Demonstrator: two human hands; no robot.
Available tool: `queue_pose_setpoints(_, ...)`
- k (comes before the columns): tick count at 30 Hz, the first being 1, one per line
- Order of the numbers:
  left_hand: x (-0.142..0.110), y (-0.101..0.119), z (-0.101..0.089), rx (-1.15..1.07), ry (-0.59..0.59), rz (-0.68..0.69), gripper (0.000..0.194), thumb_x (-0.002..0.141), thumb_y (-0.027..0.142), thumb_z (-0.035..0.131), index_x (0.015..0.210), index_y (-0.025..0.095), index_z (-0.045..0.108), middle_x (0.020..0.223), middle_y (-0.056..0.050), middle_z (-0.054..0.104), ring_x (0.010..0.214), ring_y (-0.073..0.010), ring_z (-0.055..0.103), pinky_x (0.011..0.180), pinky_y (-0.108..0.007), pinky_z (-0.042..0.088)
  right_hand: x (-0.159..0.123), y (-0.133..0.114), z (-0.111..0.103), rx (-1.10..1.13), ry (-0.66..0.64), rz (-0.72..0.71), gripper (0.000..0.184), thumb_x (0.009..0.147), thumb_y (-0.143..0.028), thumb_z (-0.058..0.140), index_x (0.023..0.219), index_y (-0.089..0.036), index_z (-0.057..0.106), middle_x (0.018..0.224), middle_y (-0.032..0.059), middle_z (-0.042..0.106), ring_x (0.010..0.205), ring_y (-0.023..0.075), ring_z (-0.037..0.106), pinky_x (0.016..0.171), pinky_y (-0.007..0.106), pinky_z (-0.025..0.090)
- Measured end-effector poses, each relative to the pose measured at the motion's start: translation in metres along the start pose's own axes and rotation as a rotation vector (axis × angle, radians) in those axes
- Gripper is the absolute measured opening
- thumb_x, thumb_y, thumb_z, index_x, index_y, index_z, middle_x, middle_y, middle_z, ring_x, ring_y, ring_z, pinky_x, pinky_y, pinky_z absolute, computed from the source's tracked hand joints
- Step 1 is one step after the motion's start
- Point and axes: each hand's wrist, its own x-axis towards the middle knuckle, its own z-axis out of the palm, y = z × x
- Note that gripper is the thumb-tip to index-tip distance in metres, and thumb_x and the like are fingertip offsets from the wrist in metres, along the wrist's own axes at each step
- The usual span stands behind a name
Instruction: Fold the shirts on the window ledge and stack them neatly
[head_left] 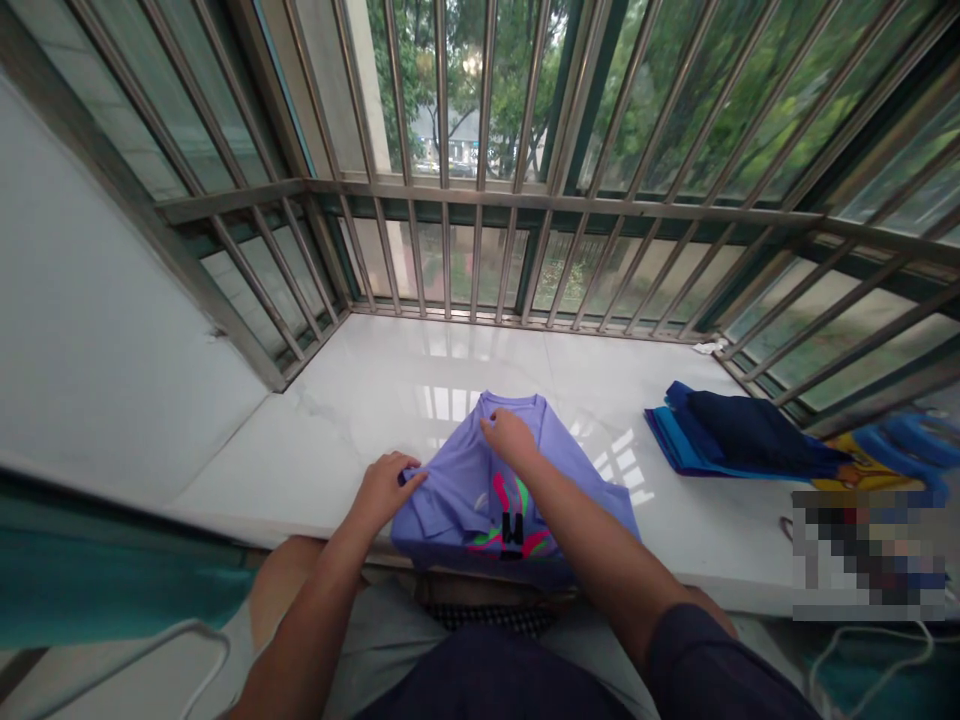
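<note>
A purple T-shirt lies on the white sill, its neckline facing the window and its lower part hanging over the front edge. Pink, green and black print shows on its front. At the shirt's left sleeve side, my left hand pinches the fabric between thumb and fingers. My right hand reaches across the shirt and grips cloth at the left shoulder, just below the collar. My right forearm hides part of the print and the shirt's right half.
The glossy white sill runs along a barred window. To the right lies a stack of folded dark and bright blue clothes, beside a yellow and blue item. A blurred patch covers the right front. A white wall stands at left.
</note>
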Motion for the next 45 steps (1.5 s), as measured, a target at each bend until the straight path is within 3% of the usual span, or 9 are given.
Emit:
queue_pose_setpoints(6, -0.005, -0.01, -0.008, -0.005, -0.109, -0.096, 0.026, 0.097, 0.048, 0.068, 0.089, 0.026, 0.078, 0.083, -0.003, 0.077, 0.081, -0.0233, 0.069, 0.075, -0.034, 0.05, 0.068, -0.022, 0.008, 0.025, -0.022, -0.085, 0.027, 0.107, -0.033, 0.059, 0.116, -0.017, 0.079, 0.124, 0.0141, 0.08, 0.114, 0.0238, 0.071, 0.09, 0.028, 0.046)
queue_pose_setpoints(12, -0.016, -0.012, -0.016, 0.147, -0.106, -0.129, 0.018, 0.097, 0.042, 0.069, 0.097, 0.027, 0.08, 0.076, -0.002, 0.074, 0.078, -0.023, 0.068, 0.076, -0.034, 0.049, 0.082, -0.025, 0.019, 0.041, 0.003, -0.142, 0.025, 0.109, -0.034, 0.059, 0.114, -0.019, 0.077, 0.12, 0.0115, 0.078, 0.11, 0.0228, 0.069, 0.089, 0.028, 0.046)
queue_pose_setpoints(15, -0.018, -0.01, -0.018, 0.22, -0.01, -0.098, 0.02, 0.1, 0.032, 0.064, 0.113, 0.026, 0.078, 0.098, -0.006, 0.08, 0.094, -0.0267, 0.072, 0.088, -0.039, 0.054, 0.08, -0.027, 0.018, 0.038, 0.04, -0.152, 0.027, 0.11, -0.033, 0.059, 0.127, -0.017, 0.072, 0.128, 0.0147, 0.073, 0.114, 0.0245, 0.068, 0.094, 0.031, 0.047)
queue_pose_setpoints(21, -0.01, 0.01, -0.012, 0.255, 0.148, 0.021, 0.053, 0.096, 0.007, 0.048, 0.144, 0.02, 0.066, 0.155, -0.016, 0.066, 0.143, -0.032, 0.062, 0.124, -0.057, 0.044, 0.025, -0.034, 0.02, 0.032, 0.148, -0.34, 0.046, 0.114, -0.033, 0.047, 0.157, -0.015, 0.054, 0.161, 0.02, 0.055, 0.148, 0.028, 0.049, 0.125, 0.042, 0.037)
queue_pose_setpoints(26, -0.017, 0.03, 0.026, 0.274, -0.078, 0.19, 0.056, 0.108, 0.031, 0.046, 0.164, 0.025, 0.052, 0.172, -0.012, 0.049, 0.161, -0.0299, 0.045, 0.134, -0.06, 0.032, -0.075, -0.014, 0.061, -0.055, 0.119, -0.623, 0.063, 0.11, -0.034, 0.052, 0.17, -0.017, 0.042, 0.179, 0.0166, 0.033, 0.168, 0.0328, 0.024, 0.135, 0.06, 0.022)
queue_pose_setpoints(30, -0.029, 0.027, 0.042, 0.334, -0.135, 0.146, 0.068, 0.107, 0.048, 0.054, 0.171, 0.029, 0.041, 0.176, -0.013, 0.042, 0.164, -0.0343, 0.038, 0.134, -0.064, 0.025, -0.126, 0.033, 0.063, -0.119, 0.051, -0.488, 0.067, 0.109, -0.037, 0.054, 0.172, -0.02, 0.039, 0.18, 0.0138, 0.028, 0.169, 0.0338, 0.022, 0.135, 0.062, 0.022)
queue_pose_setpoints(37, -0.014, 0.048, 0.047, 0.333, -0.069, 0.217, 0.071, 0.11, 0.047, 0.045, 0.176, 0.024, 0.03, 0.18, -0.014, 0.032, 0.169, -0.033, 0.027, 0.137, -0.062, 0.017, -0.138, 0.113, 0.027, -0.178, 0.098, -0.243, 0.069, 0.111, -0.042, 0.047, 0.174, -0.017, 0.035, 0.182, 0.0147, 0.022, 0.17, 0.0337, 0.017, 0.136, 0.061, 0.021)
queue_pose_setpoints(42, 0.001, 0.068, 0.072, 0.312, -0.162, 0.203, 0.069, 0.106, 0.054, 0.053, 0.169, 0.026, 0.044, 0.175, -0.015, 0.043, 0.163, -0.0363, 0.039, 0.133, -0.062, 0.026, -0.134, 0.109, 0.038, -0.194, -0.009, -0.32, 0.068, 0.111, -0.044, 0.05, 0.172, -0.017, 0.039, 0.18, 0.0159, 0.028, 0.169, 0.0342, 0.024, 0.135, 0.061, 0.022)
queue_pose_setpoints(45, 0.034, 0.075, 0.062, 0.289, -0.212, 0.106, 0.056, 0.109, 0.047, 0.048, 0.157, 0.022, 0.059, 0.162, -0.018, 0.06, 0.15, -0.036, 0.056, 0.125, -0.056, 0.04, -0.12, 0.102, 0.026, -0.171, -0.014, -0.377, 0.056, 0.112, -0.044, 0.051, 0.162, -0.02, 0.054, 0.173, 0.0161, 0.046, 0.162, 0.0344, 0.039, 0.132, 0.058, 0.029)
